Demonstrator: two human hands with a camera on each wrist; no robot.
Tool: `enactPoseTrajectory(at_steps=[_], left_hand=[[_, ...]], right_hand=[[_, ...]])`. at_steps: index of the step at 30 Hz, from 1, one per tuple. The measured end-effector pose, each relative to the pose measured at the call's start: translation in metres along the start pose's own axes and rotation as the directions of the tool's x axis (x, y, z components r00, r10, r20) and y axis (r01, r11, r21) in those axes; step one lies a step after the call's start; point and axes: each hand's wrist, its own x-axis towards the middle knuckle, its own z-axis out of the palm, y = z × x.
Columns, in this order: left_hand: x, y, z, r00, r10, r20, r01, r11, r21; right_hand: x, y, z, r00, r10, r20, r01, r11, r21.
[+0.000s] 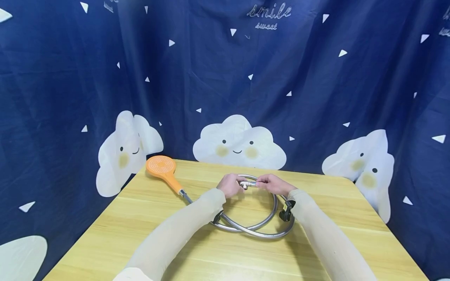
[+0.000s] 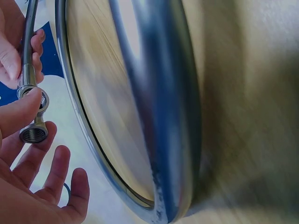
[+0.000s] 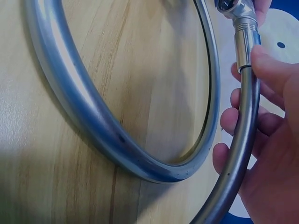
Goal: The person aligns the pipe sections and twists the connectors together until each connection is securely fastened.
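Note:
My left hand [image 1: 230, 185] pinches a small chrome pipe fitting [image 2: 35, 126] between thumb and fingers; its threaded open end shows in the left wrist view. The fitting meets the metal end sleeve [image 3: 244, 46] of a grey shower hose [image 3: 240, 140]. Around that sleeve and the hose just behind it curl the fingers of my right hand [image 1: 275, 184]. In the head view the hose loops over the table under both forearms. At its other end, an orange shower head [image 1: 161, 165] lies face up at the table's back left.
The wooden table [image 1: 316, 249] reaches back to a dark blue curtain [image 1: 218, 86] with white clouds. A black shower bracket or similar dark part [image 1: 285, 214] is by the right wrist, partly hidden by the sleeve.

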Motion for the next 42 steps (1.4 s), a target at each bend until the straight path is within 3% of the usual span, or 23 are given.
enactPoseTrajectory(at_steps=[5, 11, 17, 23, 27, 36, 42], left_hand=[[0.000, 0.000, -0.001, 1.000, -0.008, 0.004, 0.008, 1.000, -0.011], [-0.001, 0.000, -0.002, 1.000, -0.010, 0.000, 0.010, 1.000, -0.012], [0.000, 0.002, -0.001, 1.000, -0.014, -0.003, 0.014, 1.000, -0.016], [0.001, 0.001, 0.001, 1.000, -0.007, 0.004, 0.007, 1.000, -0.013], [0.000, 0.001, 0.000, 1.000, 0.004, 0.007, -0.004, 1.000, -0.020], [-0.003, 0.002, -0.001, 1.000, 0.001, 0.006, -0.001, 1.000, -0.026], [-0.002, 0.001, -0.001, 1.000, 0.001, 0.001, -0.001, 1.000, -0.012]], right_hand=[[0.000, -0.004, -0.001, 0.998, 0.054, 0.011, -0.054, 0.999, -0.001], [0.001, -0.003, 0.004, 0.999, 0.005, -0.037, -0.002, 0.998, 0.063], [0.001, 0.002, 0.001, 0.999, -0.028, -0.029, 0.029, 0.999, 0.014], [0.000, 0.001, 0.000, 1.000, 0.027, -0.008, -0.027, 1.000, -0.016], [0.002, 0.003, 0.003, 0.999, 0.041, -0.027, -0.041, 0.999, 0.017], [0.001, 0.004, 0.003, 0.998, -0.045, -0.038, 0.047, 0.998, 0.043], [0.002, 0.006, -0.001, 0.999, 0.040, 0.008, -0.040, 0.999, -0.010]])
